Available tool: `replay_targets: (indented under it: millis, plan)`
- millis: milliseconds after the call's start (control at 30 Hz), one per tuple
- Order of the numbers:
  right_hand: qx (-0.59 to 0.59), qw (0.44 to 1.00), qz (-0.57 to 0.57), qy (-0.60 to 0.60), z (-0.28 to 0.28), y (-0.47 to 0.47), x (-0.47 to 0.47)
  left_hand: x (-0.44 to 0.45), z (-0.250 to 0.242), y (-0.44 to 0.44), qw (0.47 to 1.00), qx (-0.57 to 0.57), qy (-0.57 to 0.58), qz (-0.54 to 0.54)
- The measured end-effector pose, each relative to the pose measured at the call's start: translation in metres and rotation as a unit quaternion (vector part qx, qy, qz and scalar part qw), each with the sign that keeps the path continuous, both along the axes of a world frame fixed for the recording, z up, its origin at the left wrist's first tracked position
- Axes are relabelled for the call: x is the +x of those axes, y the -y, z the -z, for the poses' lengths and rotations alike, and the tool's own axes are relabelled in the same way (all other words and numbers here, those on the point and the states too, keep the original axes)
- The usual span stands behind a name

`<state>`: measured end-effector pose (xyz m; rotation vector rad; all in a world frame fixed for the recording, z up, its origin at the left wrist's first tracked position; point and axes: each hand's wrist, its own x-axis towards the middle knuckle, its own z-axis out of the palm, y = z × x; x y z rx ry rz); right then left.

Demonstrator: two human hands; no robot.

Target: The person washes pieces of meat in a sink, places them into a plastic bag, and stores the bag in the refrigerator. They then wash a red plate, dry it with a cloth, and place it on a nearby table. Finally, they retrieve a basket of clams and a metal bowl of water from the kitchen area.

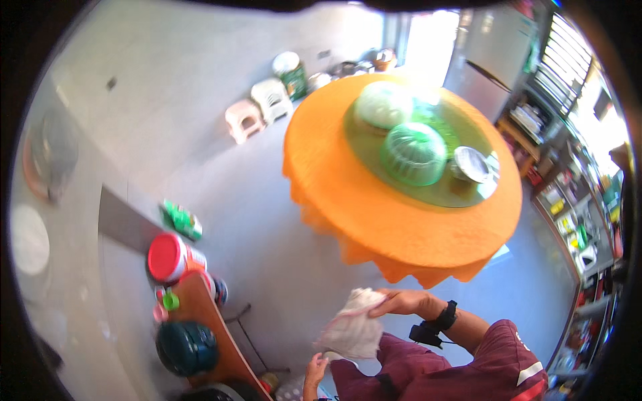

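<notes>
My right hand (pixel 398 303) grips the upper edge of a whitish cloth (pixel 353 328) with a pinkish border. The cloth hangs down in front of my dark red clothing. My left hand (pixel 316 368) is low in the view, close to the cloth's bottom corner; whether its fingers hold the cloth is unclear. A black strap with a small device (pixel 426 335) is around my right wrist. Ahead of me stands a round table under an orange tablecloth (pixel 331 175).
A glass turntable (pixel 361 163) carries a green mesh food cover (pixel 414 154), a pale cover (pixel 383 105) and a metal bowl (pixel 470 165). A brown wooden board (pixel 220 341) bearing a dark teal container (pixel 186 348) is at left, by a red-lidded bucket (pixel 164 256). Shelves (pixel 577 235) line the right.
</notes>
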<state>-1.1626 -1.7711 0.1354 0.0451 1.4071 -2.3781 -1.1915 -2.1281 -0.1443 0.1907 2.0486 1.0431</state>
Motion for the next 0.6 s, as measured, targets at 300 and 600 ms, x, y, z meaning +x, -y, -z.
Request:
replay_targets:
  millis: [300,600]
  plan:
    - [-0.189,0.876,0.399,-0.192,0.005,0.004,0.208,-0.038,-0.103,-0.152,0.973,0.039,0.069,0.218]
    - [-0.077,0.810,0.554,-0.176,0.044,0.037,0.427,0.148,-0.219,-0.344,0.709,0.220,0.334,0.581]
